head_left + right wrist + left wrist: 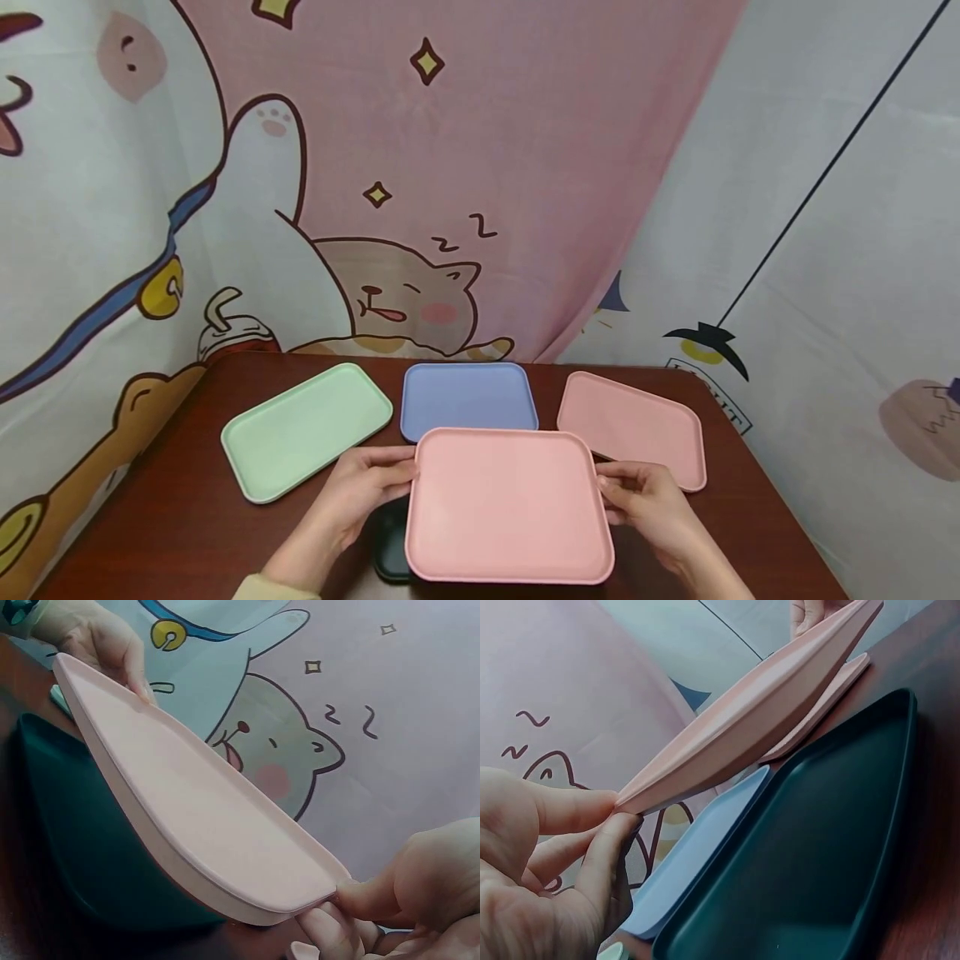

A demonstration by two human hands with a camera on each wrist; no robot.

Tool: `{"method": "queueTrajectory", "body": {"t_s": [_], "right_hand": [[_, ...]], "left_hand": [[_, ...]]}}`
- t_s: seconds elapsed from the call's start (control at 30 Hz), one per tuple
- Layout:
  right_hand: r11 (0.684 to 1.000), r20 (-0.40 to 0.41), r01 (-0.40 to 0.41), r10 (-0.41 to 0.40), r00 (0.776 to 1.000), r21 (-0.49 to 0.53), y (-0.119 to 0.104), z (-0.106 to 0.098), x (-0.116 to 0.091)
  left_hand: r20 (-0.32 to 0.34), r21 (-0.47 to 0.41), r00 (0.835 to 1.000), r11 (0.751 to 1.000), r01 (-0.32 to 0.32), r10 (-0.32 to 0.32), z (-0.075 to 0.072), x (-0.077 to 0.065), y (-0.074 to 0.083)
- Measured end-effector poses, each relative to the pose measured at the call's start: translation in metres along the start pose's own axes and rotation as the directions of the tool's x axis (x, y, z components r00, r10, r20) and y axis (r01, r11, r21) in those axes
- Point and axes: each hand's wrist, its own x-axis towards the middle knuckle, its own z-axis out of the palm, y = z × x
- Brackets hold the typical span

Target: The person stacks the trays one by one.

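A pink rectangular tray (pixel 510 508) with rounded corners is held up in front of me, between both hands. My left hand (pixel 363 492) pinches its left rim between thumb and fingers. On the opposite side, my right hand (pixel 648 504) grips the right rim in the same way. Below it lies a dark green tray (pixel 802 840), mostly covered by the pink one in the head view. Both wrist views show a gap between the raised tray and the green one.
Along the back of the brown table (pixel 172 517) lie a light green tray (pixel 307 433) at left, a blue tray (pixel 468 400) in the middle and a second pink tray (pixel 637 425) at right. A cartoon-printed cloth (pixel 525 167) hangs behind the table.
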Motion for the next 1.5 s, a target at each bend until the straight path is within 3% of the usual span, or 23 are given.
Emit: {"method": "queueTrajectory", "body": {"t_s": [0.33, 0.5, 0.8, 1.0, 1.5], "right_hand": [[1.0, 0.031, -0.027, 0.027, 0.999, 0.0, 0.006, 0.018, 0.008], [0.999, 0.048, -0.038, 0.038, 0.998, 0.0, 0.015, 0.025, 0.013], [0.999, 0.098, -0.042, 0.04, 0.994, 0.017, 0.029, 0.035, 0.023], [0.999, 0.09, -0.045, 0.045, 0.995, 0.0, 0.032, 0.04, 0.031], [0.997, 0.049, -0.047, 0.05, 0.998, -0.056, 0.037, 0.049, 0.039]], "left_hand": [[-0.043, 0.015, 0.999, 1.0, -0.003, 0.004, -0.016, -0.002, -0.008], [-0.06, 0.007, 0.998, 1.0, 0.025, -0.024, -0.023, -0.001, -0.017], [-0.082, 0.005, 0.996, 0.999, 0.037, -0.037, -0.034, 0.004, -0.03], [-0.087, 0.028, 0.996, 0.999, 0.036, -0.033, -0.039, 0.009, -0.04], [-0.175, 0.144, 0.984, 0.99, 0.005, 0.02, -0.037, 0.014, -0.041]]}}
